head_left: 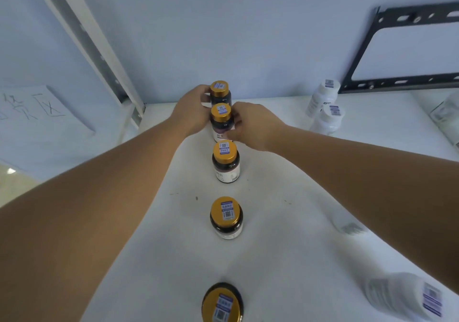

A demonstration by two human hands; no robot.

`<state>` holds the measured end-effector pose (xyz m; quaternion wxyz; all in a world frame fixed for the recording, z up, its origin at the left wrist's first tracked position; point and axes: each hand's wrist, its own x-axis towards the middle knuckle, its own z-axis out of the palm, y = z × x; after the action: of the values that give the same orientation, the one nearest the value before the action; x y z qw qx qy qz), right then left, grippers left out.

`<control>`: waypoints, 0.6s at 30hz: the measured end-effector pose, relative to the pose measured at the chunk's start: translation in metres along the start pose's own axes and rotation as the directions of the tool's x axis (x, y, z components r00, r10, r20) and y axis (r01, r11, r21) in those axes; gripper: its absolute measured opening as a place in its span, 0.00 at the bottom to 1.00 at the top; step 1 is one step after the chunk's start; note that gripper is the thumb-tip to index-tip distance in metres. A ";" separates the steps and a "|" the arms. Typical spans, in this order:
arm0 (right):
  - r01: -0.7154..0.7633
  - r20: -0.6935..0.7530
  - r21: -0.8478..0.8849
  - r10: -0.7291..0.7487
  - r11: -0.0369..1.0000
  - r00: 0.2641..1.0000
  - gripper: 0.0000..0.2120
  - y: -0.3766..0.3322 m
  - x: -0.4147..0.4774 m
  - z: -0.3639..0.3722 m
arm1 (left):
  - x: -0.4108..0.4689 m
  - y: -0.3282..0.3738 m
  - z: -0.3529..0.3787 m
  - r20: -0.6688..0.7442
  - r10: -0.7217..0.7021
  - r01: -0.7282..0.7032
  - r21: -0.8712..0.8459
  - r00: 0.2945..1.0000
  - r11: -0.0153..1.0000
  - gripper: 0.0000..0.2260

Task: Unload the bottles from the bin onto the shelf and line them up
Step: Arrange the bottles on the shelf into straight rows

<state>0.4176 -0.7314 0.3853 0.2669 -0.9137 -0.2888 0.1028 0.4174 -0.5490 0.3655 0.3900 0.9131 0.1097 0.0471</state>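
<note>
Item: five gold-capped bottles, filing away from me on the shelf (273, 222). I am closing my left hand (191, 113) and right hand (253, 125) round the second bottle (221, 120), just before the farthest bottle (220, 93). Risk: a nudge is likely toppling that neighbour. Cap stickers showing codes, unreadable.

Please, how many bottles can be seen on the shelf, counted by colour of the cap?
Gold-cap bottles: 5
White bottles: 3
Total: 8
A further object at the right edge is cut off; I cannot tell what it is.
</note>
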 end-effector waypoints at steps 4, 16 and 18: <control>-0.013 0.029 -0.014 0.013 1.000 0.999 0.16 -0.001 0.003 0.000 | 0.002 0.000 -0.004 0.009 -0.001 0.000 0.081 1.000 0.997 0.24; -0.044 -0.067 -0.271 0.026 0.962 0.997 0.12 -0.004 -0.083 -0.139 | -0.056 0.075 -0.069 -0.173 0.190 -0.161 0.172 0.966 0.972 0.08; -0.100 -0.098 -0.270 0.076 0.958 0.992 0.11 0.007 -0.110 -0.164 | -0.080 0.103 -0.061 -0.058 0.228 -0.218 0.133 0.972 0.967 0.05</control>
<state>0.3871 -0.8705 0.5221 0.1450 -0.9574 -0.2476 0.0338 0.3460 -0.5943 0.4815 0.3196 0.9400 0.0231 0.1168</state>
